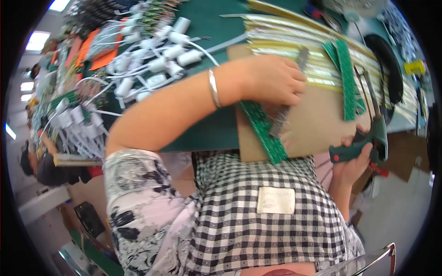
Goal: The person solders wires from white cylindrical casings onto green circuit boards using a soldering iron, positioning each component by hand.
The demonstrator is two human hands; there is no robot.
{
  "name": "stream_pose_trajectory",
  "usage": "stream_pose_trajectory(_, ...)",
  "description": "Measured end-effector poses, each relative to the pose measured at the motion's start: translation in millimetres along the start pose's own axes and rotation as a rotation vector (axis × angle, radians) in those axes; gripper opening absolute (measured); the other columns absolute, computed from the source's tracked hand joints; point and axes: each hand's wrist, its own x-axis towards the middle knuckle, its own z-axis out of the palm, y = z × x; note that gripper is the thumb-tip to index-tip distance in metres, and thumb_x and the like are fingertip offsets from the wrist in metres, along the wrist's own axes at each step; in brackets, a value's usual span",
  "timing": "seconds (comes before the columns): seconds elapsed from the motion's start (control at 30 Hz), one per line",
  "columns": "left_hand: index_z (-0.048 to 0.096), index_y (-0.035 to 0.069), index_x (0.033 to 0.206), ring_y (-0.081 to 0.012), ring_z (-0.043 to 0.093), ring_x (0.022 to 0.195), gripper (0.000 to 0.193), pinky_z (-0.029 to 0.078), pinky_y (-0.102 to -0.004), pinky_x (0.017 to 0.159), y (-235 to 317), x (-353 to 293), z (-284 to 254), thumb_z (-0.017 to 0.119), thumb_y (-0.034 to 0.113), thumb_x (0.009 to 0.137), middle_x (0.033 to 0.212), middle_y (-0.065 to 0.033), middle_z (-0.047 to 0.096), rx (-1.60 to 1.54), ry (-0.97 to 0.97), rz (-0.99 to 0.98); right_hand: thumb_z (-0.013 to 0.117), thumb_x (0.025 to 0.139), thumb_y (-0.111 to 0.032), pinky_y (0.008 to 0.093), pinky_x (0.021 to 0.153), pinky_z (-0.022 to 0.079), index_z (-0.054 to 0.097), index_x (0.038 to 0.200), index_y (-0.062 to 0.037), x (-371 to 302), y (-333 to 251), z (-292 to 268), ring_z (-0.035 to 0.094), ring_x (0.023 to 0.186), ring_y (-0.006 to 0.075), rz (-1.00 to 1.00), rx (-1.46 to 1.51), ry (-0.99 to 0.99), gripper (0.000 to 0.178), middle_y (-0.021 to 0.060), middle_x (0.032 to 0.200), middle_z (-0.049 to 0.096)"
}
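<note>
My left hand reaches in over a brown cardboard sheet, its fingers curled round a narrow grey metal strip that shows on both sides of the hand. Beneath it lies a long green circuit board, slanting toward the table's near edge. In my right hand, at the right of the cardboard, is a dark green, pistol-shaped soldering gun with thin metal prongs pointing away from me. Two more green board strips lie crossed on the cardboard's far right part.
Yellow-edged, silvery strips are stacked behind the cardboard. White cylindrical parts with cables crowd the left of the green table. A black curved object stands at the right. Another person sits at far left.
</note>
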Motion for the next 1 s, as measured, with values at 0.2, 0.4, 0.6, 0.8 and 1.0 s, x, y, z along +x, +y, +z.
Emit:
stream_pose_trajectory(0.2,0.063,0.016,0.102,-0.0218,0.058,0.101,0.027,0.045,-0.0354,0.087,58,-36,-10,0.058,0.013,0.075,0.101,-0.0021,0.06,-0.16,0.44,-0.378,0.051,0.093,-0.035,0.0279,0.062,0.045,0.041,0.126,-0.0042,8,-8,15,0.053,0.068,0.0141,0.024,0.075,-0.14,0.046,0.0126,0.116,0.053)
stream_pose_trajectory(0.4,0.062,0.011,0.096,-0.0236,0.056,0.089,0.027,0.043,-0.0377,0.079,91,-127,-27,0.067,0.007,0.07,0.094,-0.0032,0.06,0.156,0.563,-1.133,0.051,0.093,-0.032,0.0292,0.063,0.043,0.042,0.124,-0.0007,18,-17,35,0.051,0.065,0.0147,0.096,0.111,-0.252,0.045,0.0147,0.114,0.053)
stream_pose_trajectory(0.6,0.06,0.01,0.104,-0.0261,0.054,0.097,0.036,0.04,-0.0382,0.082,68,-162,-34,0.07,0.009,0.069,0.099,-0.0068,0.06,0.025,0.376,-1.315,0.052,0.093,-0.031,0.028,0.055,0.046,0.044,0.121,-0.001,19,-18,48,0.053,0.065,0.0166,0.112,0.061,-0.254,0.042,0.015,0.112,0.054)
stream_pose_trajectory(0.8,0.057,0.009,0.114,-0.0276,0.056,0.094,0.04,0.044,-0.0373,0.08,58,-133,-49,0.067,0.011,0.075,0.102,-0.0093,0.059,0.049,0.636,-1.108,0.051,0.093,-0.029,0.0272,0.052,0.045,0.044,0.122,-0.0016,13,-20,40,0.054,0.065,0.0173,0.098,0.027,-0.269,0.04,0.0157,0.112,0.054)
stream_pose_trajectory(1.0,0.056,0.012,0.11,-0.0247,0.061,0.076,0.036,0.048,-0.0336,0.059,104,-50,-44,0.067,0.022,0.077,0.093,-0.0061,0.061,-0.374,0.387,-1.122,0.055,0.091,-0.031,0.0273,0.051,0.045,0.042,0.124,-0.0009,10,-33,37,0.055,0.065,0.0172,0.072,-0.082,-0.314,0.046,0.0158,0.112,0.054)
